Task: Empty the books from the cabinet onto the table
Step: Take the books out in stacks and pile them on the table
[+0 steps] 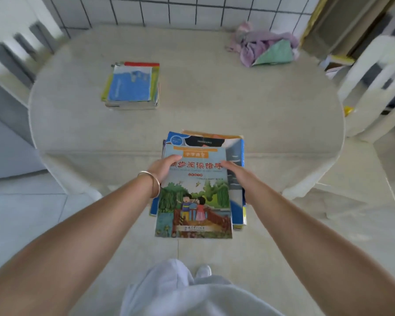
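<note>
I carry a stack of books (195, 197) in front of me, its far end over the near edge of the oval table (214, 99). The top book shows two children on a bridge. My left hand (162, 168), with a gold bangle on the wrist, grips the stack's left side. On the right side, my right hand (236, 173) clasps it with the fingers under the books. A second pile of books (131, 86), topped by a blue cover, lies on the table at the far left. The cabinet is not in view.
A bundle of purple and green cloth (266, 47) lies at the table's far right. White chairs stand to the left (14, 53) and right (374, 87). A tiled wall (169, 10) runs behind the table. My legs and a white shoe (203, 271) show below.
</note>
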